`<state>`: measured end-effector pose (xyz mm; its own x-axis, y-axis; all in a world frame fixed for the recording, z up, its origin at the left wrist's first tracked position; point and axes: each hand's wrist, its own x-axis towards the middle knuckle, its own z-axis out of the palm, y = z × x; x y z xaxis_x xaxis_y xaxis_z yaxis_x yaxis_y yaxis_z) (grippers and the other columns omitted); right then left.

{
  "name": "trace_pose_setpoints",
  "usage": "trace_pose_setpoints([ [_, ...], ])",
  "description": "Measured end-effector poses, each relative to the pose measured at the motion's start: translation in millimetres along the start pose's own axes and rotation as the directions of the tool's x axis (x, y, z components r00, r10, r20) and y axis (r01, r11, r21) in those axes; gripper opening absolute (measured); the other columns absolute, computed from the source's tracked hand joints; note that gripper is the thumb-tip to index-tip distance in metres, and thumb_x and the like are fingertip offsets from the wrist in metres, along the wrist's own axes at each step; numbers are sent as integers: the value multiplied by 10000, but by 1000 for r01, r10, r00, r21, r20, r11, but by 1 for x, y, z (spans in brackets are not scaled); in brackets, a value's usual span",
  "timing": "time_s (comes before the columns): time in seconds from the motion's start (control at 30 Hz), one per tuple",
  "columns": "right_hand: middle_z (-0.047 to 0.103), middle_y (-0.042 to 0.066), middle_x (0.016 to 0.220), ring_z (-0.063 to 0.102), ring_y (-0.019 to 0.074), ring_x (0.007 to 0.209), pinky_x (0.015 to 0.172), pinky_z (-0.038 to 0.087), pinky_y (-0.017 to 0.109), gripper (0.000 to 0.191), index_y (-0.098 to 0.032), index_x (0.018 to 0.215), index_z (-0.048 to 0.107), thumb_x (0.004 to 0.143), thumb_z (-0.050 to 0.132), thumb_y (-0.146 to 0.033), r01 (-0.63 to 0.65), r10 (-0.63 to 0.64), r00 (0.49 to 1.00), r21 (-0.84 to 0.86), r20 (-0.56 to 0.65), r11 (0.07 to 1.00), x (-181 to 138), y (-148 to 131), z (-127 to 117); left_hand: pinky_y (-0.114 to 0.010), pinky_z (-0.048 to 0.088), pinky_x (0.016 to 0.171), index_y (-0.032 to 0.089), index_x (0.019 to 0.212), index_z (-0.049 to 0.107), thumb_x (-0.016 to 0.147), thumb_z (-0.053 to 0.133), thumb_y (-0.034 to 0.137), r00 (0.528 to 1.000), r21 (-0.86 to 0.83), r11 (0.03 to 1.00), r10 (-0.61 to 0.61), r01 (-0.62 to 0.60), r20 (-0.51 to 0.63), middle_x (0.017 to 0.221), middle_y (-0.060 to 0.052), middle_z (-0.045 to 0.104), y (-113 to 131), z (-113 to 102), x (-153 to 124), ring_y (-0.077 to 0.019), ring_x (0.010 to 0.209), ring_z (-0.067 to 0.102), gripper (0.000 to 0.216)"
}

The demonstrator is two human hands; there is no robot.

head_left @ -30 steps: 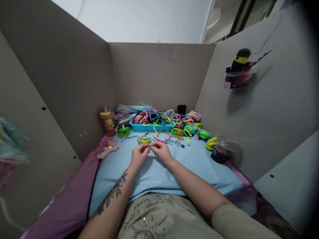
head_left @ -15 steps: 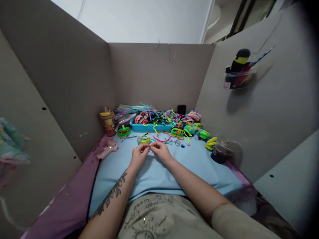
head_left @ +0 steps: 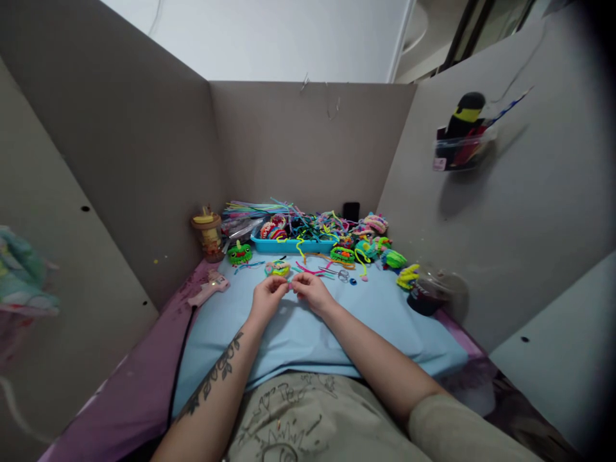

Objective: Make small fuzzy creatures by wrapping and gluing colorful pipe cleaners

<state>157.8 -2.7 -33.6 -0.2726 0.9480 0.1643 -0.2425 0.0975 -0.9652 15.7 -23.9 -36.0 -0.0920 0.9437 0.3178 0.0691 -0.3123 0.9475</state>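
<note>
Pale blue cloth (head_left: 370, 327) over the surface. Left hand (head_left: 269, 298) and right hand (head_left: 312, 294) meet near the middle, fingertips almost touching. Thumb and forefinger drawn narrow on both, pinching a small pink bit (head_left: 290, 287) between them. Bit mostly hidden by the fingers; exact shape too small to tell. Cannot tell whether it touches the cloth.

Just beyond the left hand, toward the far edge: a yellow-and-pink ring (head_left: 278, 269). Beyond the right hand: loose strands (head_left: 310, 271), then scissors (head_left: 343, 276), then a dark blue disc (head_left: 353, 282) just beside their handles.

Far edge: blue tray (head_left: 293, 247), heaped with a tangle (head_left: 310, 226) of fuzzy stems. Straight stems (head_left: 257, 208) bundled behind its left end. Far left corner: a lidded cup (head_left: 210, 241); near it, a green toy (head_left: 239, 255) with eyes. Left edge: pink glue gun (head_left: 210, 290), lying on its side.

Far right corner: black phone (head_left: 351, 211), standing upright, fuzzy green pieces (head_left: 393, 259) nearer. Right edge: yellow piece (head_left: 408, 277), just beside a dark tub (head_left: 423, 301).
</note>
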Motion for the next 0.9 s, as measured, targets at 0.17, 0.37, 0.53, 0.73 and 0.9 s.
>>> trace_pose_setpoints([
  [0.17,608,-26,626,516,61,475,392,372,149,261,-156,729,595,583,770,-284,-152,142,988,191,68,970,0,-3,-3,-229,471,607,141,773,640,676,663,294,999,-45,999,-17,19,28,657,-5,646,2,0,0,-126,616,599,182],
  [0.37,660,22,672,638,83,565,475,488,104,232,-113,760,610,587,764,-109,-349,310,937,398,162,848,1,-4,-8,-213,455,603,146,757,647,692,649,271,998,22,998,64,-64,9,690,-3,652,2,-1,-1,-112,614,580,141],
  [0.53,676,39,697,673,100,637,588,546,120,203,-110,786,597,642,716,-32,-369,318,929,466,188,804,3,1,-13,-213,453,608,149,766,649,711,630,269,995,74,993,94,-95,18,705,-7,656,2,-1,-1,-115,627,581,134],
  [0.73,658,6,675,671,99,624,538,535,110,270,-141,804,546,638,730,-35,-389,325,921,460,215,798,5,7,-15,-208,447,595,145,752,656,714,619,263,994,128,986,100,-104,39,693,-7,658,7,-2,-3,-111,614,572,130],
  [0.9,645,-6,636,660,94,587,528,527,115,299,-154,792,516,614,727,-38,-402,342,916,435,212,806,2,4,-14,-213,457,610,143,744,663,703,620,252,994,141,985,92,-99,55,706,-16,669,9,-1,-4,-115,625,582,124],
])
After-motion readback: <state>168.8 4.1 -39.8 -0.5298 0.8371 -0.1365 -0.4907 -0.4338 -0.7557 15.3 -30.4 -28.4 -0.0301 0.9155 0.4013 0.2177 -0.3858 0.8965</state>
